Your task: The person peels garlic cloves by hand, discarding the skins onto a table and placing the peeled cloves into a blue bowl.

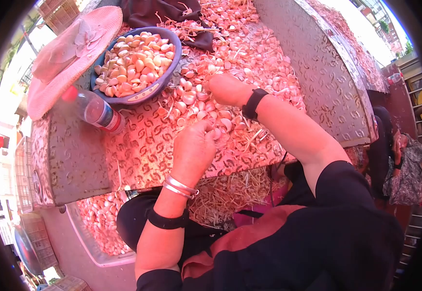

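My left hand, with bracelets at the wrist, is closed in a pinch low over the front part of the metal table. A pale garlic clove shows at its fingertips. Farther off, my right hand is curled closed at the loose garlic cloves; its fingertips are turned away, so what they hold is hidden. Beyond my left hand, a blue basin full of garlic cloves stands on the table.
A plastic bottle and a pink straw hat sit at the table's left. Dark cloth lies at the back. Raised metal sides edge the table. Below are a white tub of garlic and dry stalks. Another person's hand shows right.
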Demonstrator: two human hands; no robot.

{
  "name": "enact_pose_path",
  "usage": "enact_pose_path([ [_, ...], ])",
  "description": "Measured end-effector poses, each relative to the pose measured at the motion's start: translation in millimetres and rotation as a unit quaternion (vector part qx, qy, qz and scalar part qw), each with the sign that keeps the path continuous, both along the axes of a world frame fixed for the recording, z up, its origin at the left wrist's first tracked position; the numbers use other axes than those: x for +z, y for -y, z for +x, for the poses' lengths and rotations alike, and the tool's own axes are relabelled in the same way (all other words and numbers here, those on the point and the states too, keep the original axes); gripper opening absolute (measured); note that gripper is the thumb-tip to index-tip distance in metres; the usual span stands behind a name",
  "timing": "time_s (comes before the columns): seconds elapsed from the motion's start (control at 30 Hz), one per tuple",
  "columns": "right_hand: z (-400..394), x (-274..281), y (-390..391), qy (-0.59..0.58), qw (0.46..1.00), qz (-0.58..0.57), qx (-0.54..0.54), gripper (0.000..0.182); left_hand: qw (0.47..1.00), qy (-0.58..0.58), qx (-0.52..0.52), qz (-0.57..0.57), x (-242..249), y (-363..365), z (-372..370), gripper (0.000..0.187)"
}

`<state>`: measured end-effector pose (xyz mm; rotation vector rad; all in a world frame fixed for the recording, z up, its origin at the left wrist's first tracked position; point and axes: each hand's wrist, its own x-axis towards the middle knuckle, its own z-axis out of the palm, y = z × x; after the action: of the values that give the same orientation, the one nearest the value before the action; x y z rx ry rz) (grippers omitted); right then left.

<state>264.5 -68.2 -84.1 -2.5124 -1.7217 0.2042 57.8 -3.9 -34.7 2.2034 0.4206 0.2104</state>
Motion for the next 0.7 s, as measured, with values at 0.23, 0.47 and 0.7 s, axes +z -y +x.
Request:
enact_pose_path([
  [0.23,1,27,29,-0.592,0.756,0.165,-0.226,0.019,1.000,0.006,-0.022,0.009,-3,1,-2,0.014],
  [0.47,-26,50,33,-0.806,0.537,0.211,-0.130,0.020,0.953,0.095,0.078,-0.276,-18,-4,12,0.016],
  [0.7,-57,71,26,-0.647,0.731,0.196,-0.087,0.019,0.845,0.058,0.107,-0.521,15,-6,10,0.015],
])
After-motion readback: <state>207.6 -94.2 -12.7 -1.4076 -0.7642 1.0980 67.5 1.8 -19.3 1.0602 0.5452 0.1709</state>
